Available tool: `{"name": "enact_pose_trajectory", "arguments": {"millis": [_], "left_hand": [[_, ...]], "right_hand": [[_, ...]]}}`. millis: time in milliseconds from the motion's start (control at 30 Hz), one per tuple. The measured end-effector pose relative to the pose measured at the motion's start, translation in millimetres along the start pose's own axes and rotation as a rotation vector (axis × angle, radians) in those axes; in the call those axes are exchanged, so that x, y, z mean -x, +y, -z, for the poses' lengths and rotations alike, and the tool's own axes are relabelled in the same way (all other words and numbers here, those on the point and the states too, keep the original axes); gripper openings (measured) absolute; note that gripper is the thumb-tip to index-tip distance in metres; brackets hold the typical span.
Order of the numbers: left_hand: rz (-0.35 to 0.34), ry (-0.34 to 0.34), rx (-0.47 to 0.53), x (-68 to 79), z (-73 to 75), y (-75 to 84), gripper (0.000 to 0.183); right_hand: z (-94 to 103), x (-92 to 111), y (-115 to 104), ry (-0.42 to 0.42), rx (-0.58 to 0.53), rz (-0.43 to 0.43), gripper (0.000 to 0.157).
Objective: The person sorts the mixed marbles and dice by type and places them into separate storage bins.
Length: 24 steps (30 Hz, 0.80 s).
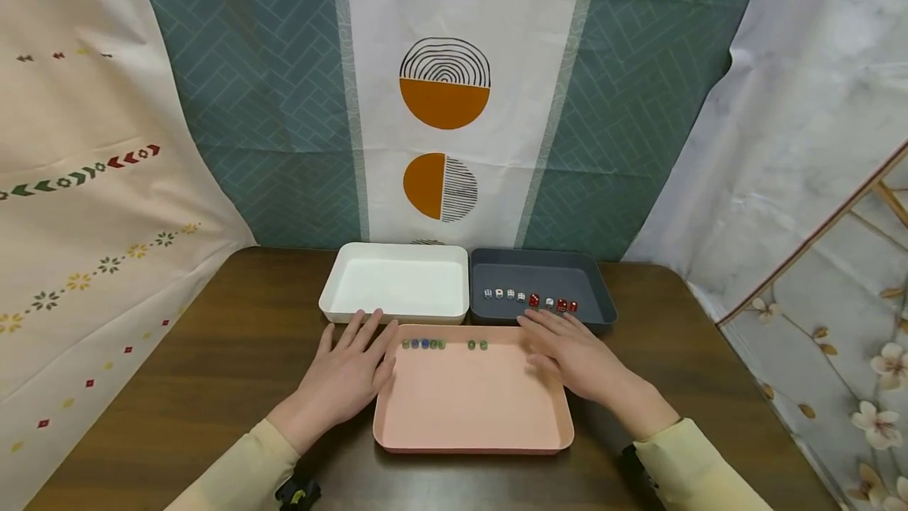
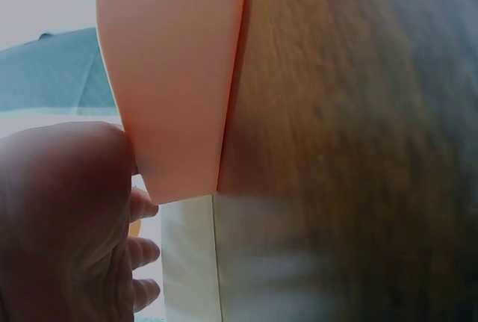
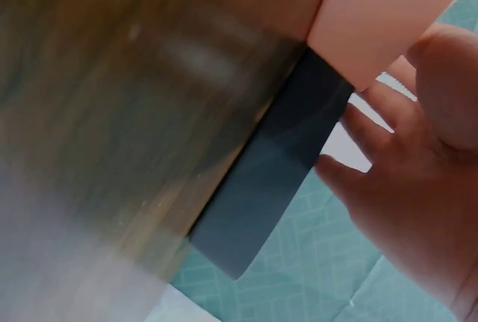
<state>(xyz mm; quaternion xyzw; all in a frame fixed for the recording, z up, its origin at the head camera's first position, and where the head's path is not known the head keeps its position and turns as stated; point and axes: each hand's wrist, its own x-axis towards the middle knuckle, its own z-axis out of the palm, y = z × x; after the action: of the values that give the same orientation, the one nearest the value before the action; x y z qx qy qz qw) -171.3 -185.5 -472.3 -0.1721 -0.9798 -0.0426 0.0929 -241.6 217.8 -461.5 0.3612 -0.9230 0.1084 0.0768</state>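
At the left, the left hand [image 1: 351,373] has its grip spread and nothing in it at the pink tray's [image 1: 471,400] far-left corner; just right of its fingertips, five small green and blue pieces [image 1: 425,344] make a row along the far wall, parallel to the tray's left-to-right long axis. Farther right, the green pair [image 1: 471,345] sits apart from that row, and the position likely to matter is that it lies left of the right hand [image 1: 578,353], the nearer one, whose fingers extend, apparently holding nothing, toward the dark tray [image 1: 539,266].
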Motion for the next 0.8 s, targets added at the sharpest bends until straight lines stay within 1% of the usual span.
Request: {"name": "enact_pose_trajectory", "arguments": {"millis": [133, 233, 367, 467, 667, 800], "left_hand": [[-0.011, 0.033, -0.02, -0.4, -0.6, 1.6, 0.06], [-0.028, 0.075, -0.035, -1.1, -1.4, 2.3, 0.058], [-0.063, 0.142, -0.046, -5.2, -1.4, 2.8, 0.053], [-0.079, 0.167, -0.041, -9.5, -0.3, 2.8, 0.048], [-0.096, 0.189, -0.048, -17.2, 3.0, 7.5, 0.042], [-0.108, 0.169, -0.053, -22.6, 3.6, 14.0, 0.037]], "right_hand": [[3.3, 2.4, -4.1, -0.043, -0.019, -0.04, 0.07], [5.5, 3.1, -6.3, -0.066, -0.026, -0.06, 0.07], [7.8, 4.8, -6.8, -0.084, -0.032, -0.065, 0.072], [9.5, 5.3, -5.8, -0.094, -0.038, -0.058, 0.074], [8.8, 4.0, -4.5, -0.109, -0.054, -0.063, 0.074], [7.6, 4.7, -2.8, -0.127, -0.065, -0.077, 0.074]]}}
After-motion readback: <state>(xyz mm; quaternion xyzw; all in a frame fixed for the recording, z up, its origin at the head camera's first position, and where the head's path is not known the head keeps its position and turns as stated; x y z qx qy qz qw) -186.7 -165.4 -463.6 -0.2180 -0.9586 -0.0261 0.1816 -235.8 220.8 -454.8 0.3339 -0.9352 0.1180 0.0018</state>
